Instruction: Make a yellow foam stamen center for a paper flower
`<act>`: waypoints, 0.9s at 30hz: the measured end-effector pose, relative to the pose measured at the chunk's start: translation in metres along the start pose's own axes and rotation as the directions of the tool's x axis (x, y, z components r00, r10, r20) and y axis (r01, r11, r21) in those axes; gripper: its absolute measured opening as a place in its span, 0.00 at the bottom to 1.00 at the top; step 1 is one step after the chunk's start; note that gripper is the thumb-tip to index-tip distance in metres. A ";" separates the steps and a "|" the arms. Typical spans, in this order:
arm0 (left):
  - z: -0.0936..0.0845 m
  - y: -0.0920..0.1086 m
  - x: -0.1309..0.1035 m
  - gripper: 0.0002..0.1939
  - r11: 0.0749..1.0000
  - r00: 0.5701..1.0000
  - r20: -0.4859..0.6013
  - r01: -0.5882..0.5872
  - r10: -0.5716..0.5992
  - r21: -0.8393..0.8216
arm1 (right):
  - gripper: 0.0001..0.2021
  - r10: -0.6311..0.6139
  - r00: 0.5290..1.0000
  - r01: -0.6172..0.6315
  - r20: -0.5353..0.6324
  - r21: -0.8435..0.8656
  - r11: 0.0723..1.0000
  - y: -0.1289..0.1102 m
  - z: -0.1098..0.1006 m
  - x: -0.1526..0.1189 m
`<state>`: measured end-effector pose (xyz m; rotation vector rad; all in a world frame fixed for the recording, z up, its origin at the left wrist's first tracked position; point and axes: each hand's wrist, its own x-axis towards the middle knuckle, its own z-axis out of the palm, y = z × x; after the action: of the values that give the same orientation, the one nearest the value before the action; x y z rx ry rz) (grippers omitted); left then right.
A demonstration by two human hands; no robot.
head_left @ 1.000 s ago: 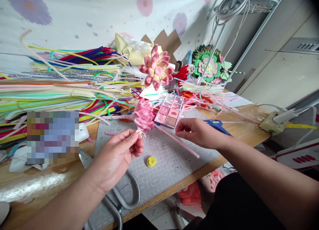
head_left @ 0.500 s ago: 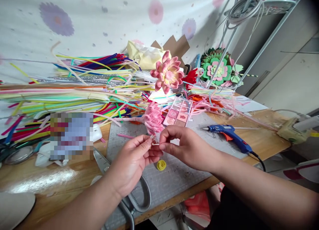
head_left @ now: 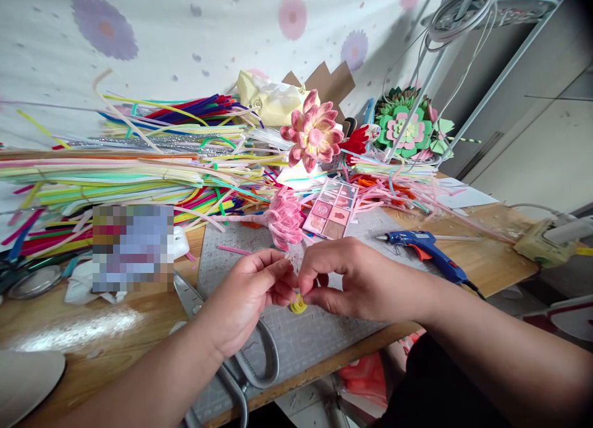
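Note:
Above the grey cutting mat point(head_left: 319, 348), my left hand point(head_left: 245, 295) pinches a small pale piece point(head_left: 293, 262) between thumb and fingers. What kind of piece it is I cannot make out. My right hand point(head_left: 356, 280) is closed in a pinch right beside it, fingertips at the same spot; they partly hide whatever they grip. Just below the fingertips lies a yellow coil point(head_left: 299, 306), partly covered by my fingers. Beyond my hands a pink fuzzy flower point(head_left: 285, 221) with a wrapped stem rests on its side, next to a makeup palette point(head_left: 331, 209).
Large scissors point(head_left: 273, 360) lie beside my left forearm. A blue glue gun point(head_left: 428, 249) rests to the right, its cord running off the table edge. Bundles of pipe cleaners point(head_left: 115, 175) crowd the back left. A pink-yellow flower point(head_left: 315, 134) stands behind, near green paper flowers point(head_left: 405, 128).
My right hand has moved slightly down and turned, its fingertips now lower over the yellow coil. My left hand has shifted slightly right. The view has tilted a little.

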<state>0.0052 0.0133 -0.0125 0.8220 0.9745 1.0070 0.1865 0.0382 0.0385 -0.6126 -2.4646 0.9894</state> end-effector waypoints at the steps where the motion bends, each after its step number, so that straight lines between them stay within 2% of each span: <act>1: 0.000 0.001 0.000 0.06 1.000 1.000 -0.005 0.003 -0.003 0.007 | 0.06 -0.022 0.999 0.021 0.035 0.035 0.999 -0.001 -0.001 0.000; 3: 0.001 0.001 0.000 0.06 1.000 1.000 0.011 0.009 -0.009 0.014 | 0.06 -0.032 0.999 0.032 0.040 0.015 0.999 -0.001 -0.001 0.001; 7: 0.003 0.002 -0.002 0.06 0.998 0.995 0.088 0.052 -0.055 0.029 | 0.04 0.024 0.993 -0.054 -0.113 -0.269 0.962 0.005 0.004 0.003; 10: 0.002 0.002 -0.005 0.06 0.997 0.991 0.116 0.065 -0.070 0.052 | 0.03 0.043 0.984 -0.102 -0.172 -0.349 0.932 0.009 0.007 0.004; 15: 0.003 0.003 -0.005 0.08 0.996 0.987 0.143 0.057 -0.067 0.075 | 0.03 0.047 0.979 -0.113 -0.198 -0.336 0.935 0.012 0.006 0.005; 21: 0.003 0.004 -0.004 0.10 0.991 0.975 0.190 0.100 -0.115 0.088 | 0.05 0.035 0.980 -0.087 -0.194 -0.266 0.960 0.020 0.002 0.002; 27: 0.000 0.005 -0.004 0.10 0.993 0.965 0.238 0.117 -0.112 -0.010 | 0.06 -0.100 0.935 0.031 -0.339 -0.202 0.979 0.019 0.004 -0.007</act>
<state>0.0033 0.0114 -0.0071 0.8358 0.7943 0.7991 0.1947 0.0453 0.0208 -0.6958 -2.2587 0.5595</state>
